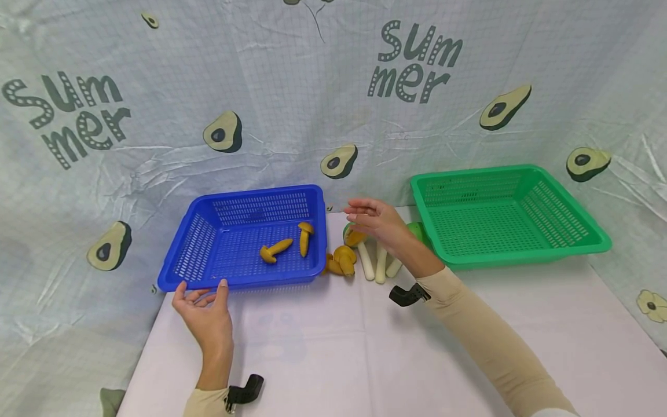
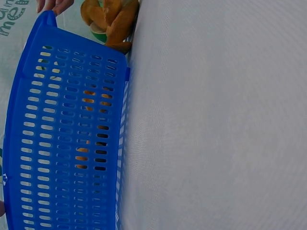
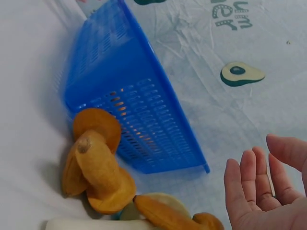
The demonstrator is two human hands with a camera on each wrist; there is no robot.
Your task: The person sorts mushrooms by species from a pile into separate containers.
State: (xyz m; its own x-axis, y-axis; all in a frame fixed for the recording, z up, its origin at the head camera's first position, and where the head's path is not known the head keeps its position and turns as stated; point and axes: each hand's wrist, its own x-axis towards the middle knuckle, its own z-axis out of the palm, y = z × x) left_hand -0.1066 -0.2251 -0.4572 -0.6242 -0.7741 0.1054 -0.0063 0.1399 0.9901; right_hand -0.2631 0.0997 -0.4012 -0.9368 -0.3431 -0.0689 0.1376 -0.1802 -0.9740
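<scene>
The blue basket [image 1: 245, 284] holds two yellow-brown mushrooms, one mushroom [image 1: 276, 250] lying at a slant, the other mushroom [image 1: 304, 238] near the right wall. At its front left rim is my left hand [image 1: 205, 315], thumb and fingertips touching the edge, fingers loosely bent. My right hand [image 1: 383, 226] hovers beyond the basket's right side with nothing in it; its slightly bent fingers show in the right wrist view. Beneath it lie more brown mushrooms [image 3: 103, 167], several white stick-like pieces [image 1: 380, 269] and a green rounded thing [image 1: 415, 230], partly hidden by my hand.
An empty green basket [image 1: 521, 255] stands at the right. Pale cloth covers the table [image 1: 323, 353]. Behind hangs a curtain [image 1: 292, 110] printed with avocados and lettering. A small black device [image 1: 409, 295] sits on each wrist.
</scene>
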